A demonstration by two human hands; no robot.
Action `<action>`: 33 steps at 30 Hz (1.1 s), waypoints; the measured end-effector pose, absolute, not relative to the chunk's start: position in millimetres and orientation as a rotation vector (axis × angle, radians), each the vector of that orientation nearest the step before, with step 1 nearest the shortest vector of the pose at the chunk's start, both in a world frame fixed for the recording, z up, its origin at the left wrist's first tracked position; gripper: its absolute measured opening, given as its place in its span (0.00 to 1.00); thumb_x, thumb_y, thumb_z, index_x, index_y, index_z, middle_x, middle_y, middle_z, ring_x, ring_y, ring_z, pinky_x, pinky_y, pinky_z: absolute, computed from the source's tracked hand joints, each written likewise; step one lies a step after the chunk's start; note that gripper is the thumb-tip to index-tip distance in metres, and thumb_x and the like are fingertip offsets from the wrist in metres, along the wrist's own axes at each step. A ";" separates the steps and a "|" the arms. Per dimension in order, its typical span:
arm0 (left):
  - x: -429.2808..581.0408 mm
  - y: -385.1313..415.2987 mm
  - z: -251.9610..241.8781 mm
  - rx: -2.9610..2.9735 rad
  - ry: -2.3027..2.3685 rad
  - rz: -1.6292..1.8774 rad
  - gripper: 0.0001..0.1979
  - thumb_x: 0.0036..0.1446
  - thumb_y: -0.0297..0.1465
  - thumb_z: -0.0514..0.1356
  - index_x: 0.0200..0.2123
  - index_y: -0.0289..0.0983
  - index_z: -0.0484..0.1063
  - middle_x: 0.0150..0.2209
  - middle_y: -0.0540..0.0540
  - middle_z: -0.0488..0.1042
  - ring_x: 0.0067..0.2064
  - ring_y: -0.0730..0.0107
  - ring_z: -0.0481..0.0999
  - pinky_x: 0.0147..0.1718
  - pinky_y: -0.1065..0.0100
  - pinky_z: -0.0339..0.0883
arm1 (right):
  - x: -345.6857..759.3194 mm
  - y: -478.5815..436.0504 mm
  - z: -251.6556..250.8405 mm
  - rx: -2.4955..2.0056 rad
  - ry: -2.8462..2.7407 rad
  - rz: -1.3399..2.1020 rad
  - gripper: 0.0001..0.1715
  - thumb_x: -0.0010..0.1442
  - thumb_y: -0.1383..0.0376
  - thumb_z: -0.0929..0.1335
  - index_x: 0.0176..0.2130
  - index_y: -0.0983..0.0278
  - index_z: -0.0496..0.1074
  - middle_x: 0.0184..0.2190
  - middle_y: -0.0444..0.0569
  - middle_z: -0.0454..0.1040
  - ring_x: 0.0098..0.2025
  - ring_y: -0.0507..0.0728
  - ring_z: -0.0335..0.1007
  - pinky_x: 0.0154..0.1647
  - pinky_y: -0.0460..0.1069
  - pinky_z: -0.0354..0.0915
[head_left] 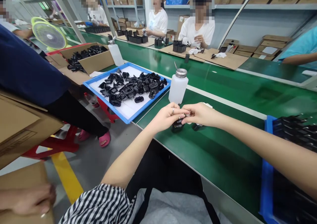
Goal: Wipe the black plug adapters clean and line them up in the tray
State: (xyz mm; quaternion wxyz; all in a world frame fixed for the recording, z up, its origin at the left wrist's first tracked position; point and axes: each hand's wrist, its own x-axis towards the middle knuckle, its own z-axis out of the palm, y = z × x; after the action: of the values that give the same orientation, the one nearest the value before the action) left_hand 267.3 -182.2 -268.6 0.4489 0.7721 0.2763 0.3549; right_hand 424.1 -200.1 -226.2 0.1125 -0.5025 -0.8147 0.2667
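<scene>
My left hand point(167, 117) and my right hand point(204, 115) meet just over the green work surface point(210, 144). Both have their fingers closed around a small black plastic plug housing point(177, 126); my fingers cover much of it. Beneath my right hand lies another black piece point(197, 127), partly hidden. Right behind my hands stands a white pump bottle point(178, 88) with a metal top. To the left, a blue-rimmed tray point(131, 110) carries many loose black plug housings point(128, 89).
A blue bin point(266, 174) full of black plug parts stands at the right, under my forearm. At left are a cardboard box point(97, 63) of black parts, a second bottle point(115, 53) and a green fan point(49, 35). Another person's hand point(32, 199) rests at lower left. Co-workers sit opposite.
</scene>
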 end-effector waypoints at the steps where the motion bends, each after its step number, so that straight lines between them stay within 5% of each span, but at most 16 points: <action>1: 264.4 -183.2 -271.8 1.870 0.707 0.904 0.12 0.50 0.28 0.50 0.37 0.39 0.69 0.30 0.50 0.63 0.32 0.77 0.65 0.34 0.73 0.61 | 425.4 -199.8 -230.7 -1.467 -2.387 0.768 0.08 0.44 0.63 0.66 0.24 0.64 0.62 0.17 0.39 0.64 0.20 0.48 0.60 0.21 0.43 0.53; 5: 254.5 -191.4 -286.1 1.814 0.997 0.870 0.18 0.49 0.29 0.51 0.46 0.36 0.60 0.39 0.46 0.67 0.36 0.74 0.67 0.34 0.71 0.62 | 429.1 -201.6 -251.5 -1.497 -2.394 0.667 0.08 0.47 0.62 0.65 0.29 0.64 0.62 0.18 0.40 0.64 0.20 0.49 0.60 0.21 0.43 0.53; 9: 257.2 -203.1 -299.2 1.995 1.141 0.622 0.22 0.42 0.32 0.58 0.44 0.37 0.62 0.41 0.47 0.68 0.37 0.71 0.67 0.34 0.71 0.62 | 429.2 -204.3 -266.3 -1.515 -2.496 0.544 0.08 0.50 0.63 0.63 0.32 0.64 0.63 0.18 0.41 0.64 0.21 0.51 0.60 0.21 0.43 0.53; 17: 266.2 -212.8 -301.9 2.139 1.311 0.557 0.21 0.44 0.33 0.57 0.44 0.37 0.63 0.40 0.48 0.70 0.37 0.69 0.69 0.33 0.72 0.62 | 429.4 -196.4 -262.3 -1.536 -2.776 0.462 0.16 0.48 0.62 0.65 0.39 0.64 0.65 0.31 0.48 0.70 0.31 0.54 0.65 0.28 0.45 0.56; 24: 269.5 -207.1 -289.3 2.225 1.395 0.335 0.14 0.45 0.37 0.56 0.38 0.40 0.68 0.31 0.48 0.73 0.33 0.67 0.71 0.31 0.71 0.61 | 421.5 -190.7 -249.4 -1.601 -2.921 0.475 0.10 0.48 0.63 0.65 0.33 0.64 0.65 0.24 0.45 0.68 0.25 0.53 0.64 0.21 0.44 0.52; 33: 269.8 -207.3 -283.2 2.344 1.359 0.312 0.16 0.48 0.38 0.53 0.42 0.41 0.65 0.28 0.49 0.73 0.31 0.67 0.71 0.28 0.72 0.60 | 432.6 -182.9 -252.0 -1.545 -2.796 0.730 0.09 0.48 0.62 0.64 0.32 0.63 0.62 0.19 0.41 0.66 0.21 0.51 0.62 0.19 0.43 0.50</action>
State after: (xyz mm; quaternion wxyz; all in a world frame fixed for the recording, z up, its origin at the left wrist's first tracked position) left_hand 269.8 -207.3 -283.2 0.2054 0.8411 0.4877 0.1118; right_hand 432.6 -182.9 -252.0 -0.0676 -0.4704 -0.8513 0.2224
